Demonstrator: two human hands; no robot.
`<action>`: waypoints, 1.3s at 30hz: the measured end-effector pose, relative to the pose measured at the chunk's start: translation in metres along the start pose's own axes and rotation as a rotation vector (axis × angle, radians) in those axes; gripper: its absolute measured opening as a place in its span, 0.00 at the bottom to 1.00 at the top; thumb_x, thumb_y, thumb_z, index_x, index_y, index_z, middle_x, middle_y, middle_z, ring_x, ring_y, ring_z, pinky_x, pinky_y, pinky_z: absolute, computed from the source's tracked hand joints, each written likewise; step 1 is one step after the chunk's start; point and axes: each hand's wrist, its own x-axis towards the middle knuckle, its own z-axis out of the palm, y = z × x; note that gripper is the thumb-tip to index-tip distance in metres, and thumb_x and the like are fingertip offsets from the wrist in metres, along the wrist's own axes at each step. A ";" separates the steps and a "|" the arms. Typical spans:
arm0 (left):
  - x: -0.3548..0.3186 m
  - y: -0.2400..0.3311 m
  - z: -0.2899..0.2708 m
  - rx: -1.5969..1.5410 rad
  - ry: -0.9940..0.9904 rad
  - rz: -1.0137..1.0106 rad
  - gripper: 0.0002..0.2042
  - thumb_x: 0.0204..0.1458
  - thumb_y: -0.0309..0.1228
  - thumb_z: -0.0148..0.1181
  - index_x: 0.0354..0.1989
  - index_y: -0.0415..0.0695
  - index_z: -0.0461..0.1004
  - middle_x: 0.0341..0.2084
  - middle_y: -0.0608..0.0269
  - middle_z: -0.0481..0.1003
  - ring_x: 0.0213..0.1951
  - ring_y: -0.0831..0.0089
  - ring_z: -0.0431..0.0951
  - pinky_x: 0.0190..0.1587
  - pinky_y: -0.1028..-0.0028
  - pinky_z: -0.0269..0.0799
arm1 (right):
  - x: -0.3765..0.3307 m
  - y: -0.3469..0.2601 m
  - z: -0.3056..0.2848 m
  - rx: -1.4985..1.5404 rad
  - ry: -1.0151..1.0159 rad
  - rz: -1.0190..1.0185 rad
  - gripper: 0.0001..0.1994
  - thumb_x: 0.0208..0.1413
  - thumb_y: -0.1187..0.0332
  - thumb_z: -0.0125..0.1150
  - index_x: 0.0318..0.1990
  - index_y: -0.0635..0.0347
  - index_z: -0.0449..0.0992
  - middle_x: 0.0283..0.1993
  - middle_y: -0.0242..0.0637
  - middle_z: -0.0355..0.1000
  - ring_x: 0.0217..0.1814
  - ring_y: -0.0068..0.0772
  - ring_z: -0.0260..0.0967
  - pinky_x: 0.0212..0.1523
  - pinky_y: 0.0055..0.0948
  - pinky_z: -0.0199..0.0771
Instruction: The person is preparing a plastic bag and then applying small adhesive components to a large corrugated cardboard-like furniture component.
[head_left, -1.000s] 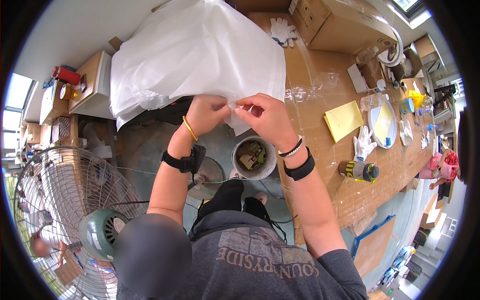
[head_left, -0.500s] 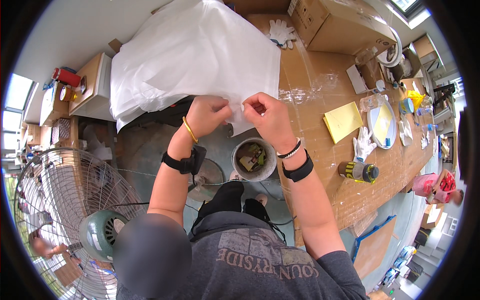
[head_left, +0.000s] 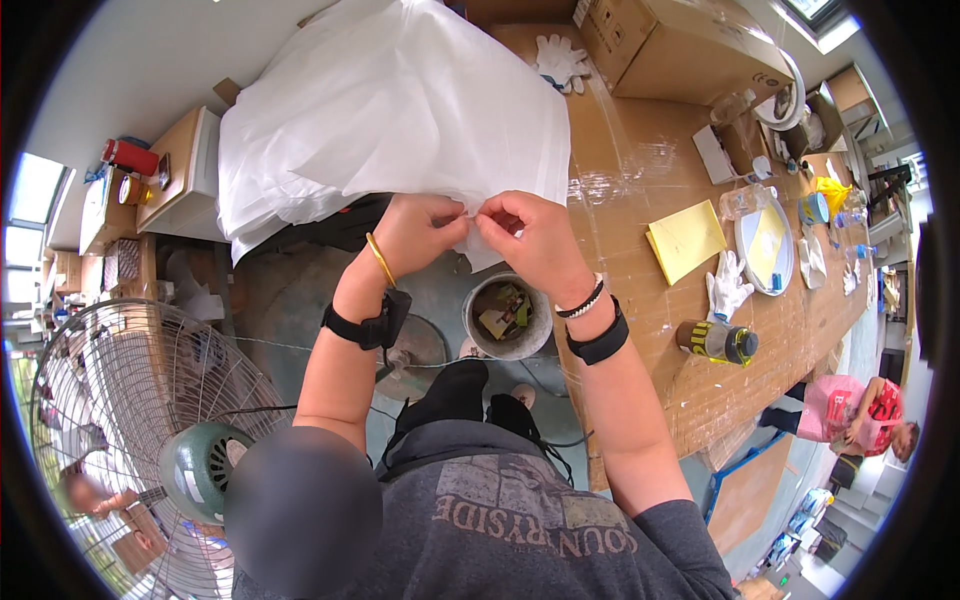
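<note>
A large sheet of thin white fabric [head_left: 390, 110] is draped over the far side of the work place and hangs down toward me. At its near edge my left hand [head_left: 425, 225] pinches the cloth between thumb and fingers. Close beside it, almost touching, my right hand [head_left: 525, 225] also has its fingertips closed on the edge. A small flap of fabric hangs between and below the two hands. What exactly lies under the fingertips is too small to see. Below the hands stands a round bucket [head_left: 508, 318] with scraps in it.
A cardboard-covered table [head_left: 640, 350] on the right bears a bottle [head_left: 716, 342], a yellow pad [head_left: 686, 242], white gloves [head_left: 728, 287] and a white tray [head_left: 750, 222]. A big carton [head_left: 670, 50] stands behind. Left are a caged fan [head_left: 120, 400] and another person [head_left: 100, 490]; someone in red [head_left: 865, 412] is far right.
My right hand has moved left, closer to my left hand, and the fabric's right edge has shifted slightly right. The person in red at the far right has come more into view.
</note>
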 end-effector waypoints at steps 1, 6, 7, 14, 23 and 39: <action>0.000 -0.001 -0.001 0.009 -0.019 0.012 0.08 0.45 0.25 0.53 0.21 0.31 0.71 0.13 0.63 0.69 0.18 0.81 0.71 0.21 0.79 0.67 | 0.000 0.000 0.000 0.001 -0.001 -0.001 0.06 0.46 0.71 0.59 0.30 0.63 0.75 0.25 0.39 0.71 0.24 0.30 0.69 0.28 0.24 0.68; 0.001 -0.003 -0.001 0.027 -0.019 0.012 0.08 0.45 0.25 0.53 0.20 0.32 0.71 0.13 0.62 0.69 0.18 0.80 0.71 0.21 0.79 0.67 | -0.001 0.002 -0.001 0.029 0.008 0.020 0.05 0.46 0.71 0.58 0.28 0.65 0.75 0.26 0.39 0.72 0.25 0.27 0.69 0.28 0.23 0.69; 0.001 -0.004 -0.001 0.026 -0.019 0.009 0.08 0.45 0.24 0.53 0.20 0.32 0.70 0.13 0.62 0.70 0.18 0.80 0.72 0.21 0.79 0.67 | -0.001 0.004 -0.001 0.029 0.009 0.021 0.05 0.46 0.71 0.58 0.28 0.65 0.75 0.26 0.39 0.72 0.25 0.27 0.69 0.28 0.23 0.69; 0.007 -0.021 -0.007 -0.205 -0.041 -0.154 0.09 0.48 0.28 0.53 0.26 0.34 0.75 0.20 0.59 0.75 0.23 0.74 0.76 0.23 0.77 0.70 | 0.002 0.012 -0.007 0.433 0.106 0.199 0.06 0.49 0.71 0.56 0.31 0.65 0.74 0.25 0.31 0.71 0.26 0.24 0.69 0.28 0.22 0.69; 0.029 -0.103 -0.034 -1.590 0.157 0.252 0.20 0.59 0.41 0.35 0.52 0.42 0.63 0.50 0.59 0.68 0.52 0.63 0.67 0.55 0.65 0.62 | 0.017 0.021 -0.051 1.441 0.370 0.338 0.12 0.57 0.65 0.43 0.41 0.63 0.68 0.43 0.40 0.70 0.40 0.33 0.70 0.41 0.27 0.74; 0.053 -0.308 -0.333 1.169 0.547 -0.778 0.19 0.60 0.38 0.35 0.56 0.48 0.63 0.52 0.54 0.67 0.57 0.61 0.64 0.57 0.64 0.59 | 0.020 0.114 -0.292 0.677 1.182 -0.149 0.10 0.56 0.71 0.44 0.41 0.69 0.65 0.38 0.41 0.68 0.41 0.35 0.67 0.50 0.31 0.67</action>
